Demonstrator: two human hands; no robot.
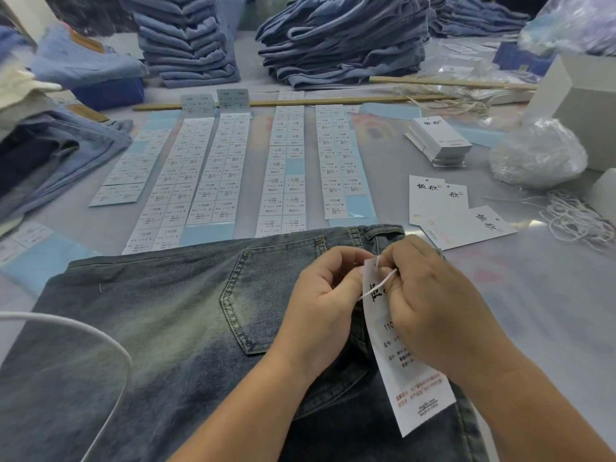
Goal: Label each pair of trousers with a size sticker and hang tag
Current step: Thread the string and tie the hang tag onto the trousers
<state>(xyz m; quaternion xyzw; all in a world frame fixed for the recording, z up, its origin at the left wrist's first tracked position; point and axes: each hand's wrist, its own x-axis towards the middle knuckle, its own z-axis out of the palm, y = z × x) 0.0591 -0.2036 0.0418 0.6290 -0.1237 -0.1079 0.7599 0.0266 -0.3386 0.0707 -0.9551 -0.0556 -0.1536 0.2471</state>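
A pair of faded blue denim trousers [186, 328] lies flat on the pale grey desk [550, 295], back pocket up, right in front of the person. Both hands meet near the waistband at about one o'clock on the garment. The left hand [320, 308] has its fingers curled shut, pinching the top edge of a long white printed hang tag [410, 378]. The right hand [433, 295] is closed too, fingers nipping a thin white string [380, 285] that crosses the tag's top. The tag trails down toward five o'clock over the denim. Toward twelve o'clock lie strips of white size stickers on pale blue backing [220, 181]; at two o'clock, loose white hang tags [453, 218] and a tangle of white strings [576, 218]. Folded blue jeans stacks [343, 41] stand beyond.
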